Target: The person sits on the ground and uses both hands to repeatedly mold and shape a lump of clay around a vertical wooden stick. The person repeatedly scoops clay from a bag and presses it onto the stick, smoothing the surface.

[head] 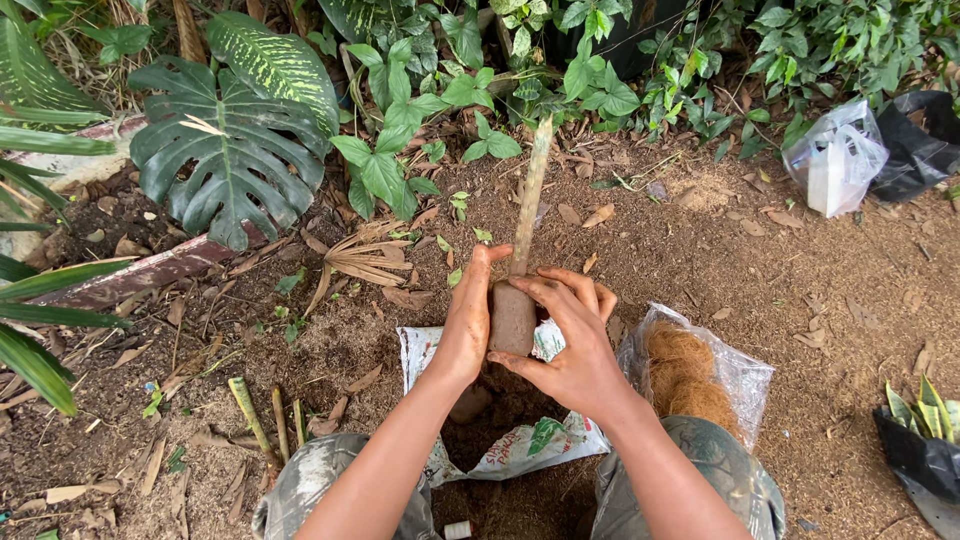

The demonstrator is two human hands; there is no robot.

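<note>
My left hand [467, 322] and my right hand [571, 345] wrap around a brown cylinder-shaped lump [512, 318] at the base of a thin upright cutting stem [531, 190]. The stem rises straight out of the lump, pale green and scaly. Both hands are soiled. Under them lies an open white printed bag [520, 445] with dark soil in it. My knees in camouflage trousers [318, 480] frame the bag.
A clear plastic bag of brown coconut fibre [690, 375] lies right of the hands. A white plastic bag [835, 160] and black bag [920, 140] sit far right. A black pot with a striped plant [925, 440] is at the right edge. Leafy plants [235, 130] line the back; cut stems [250, 415] lie left.
</note>
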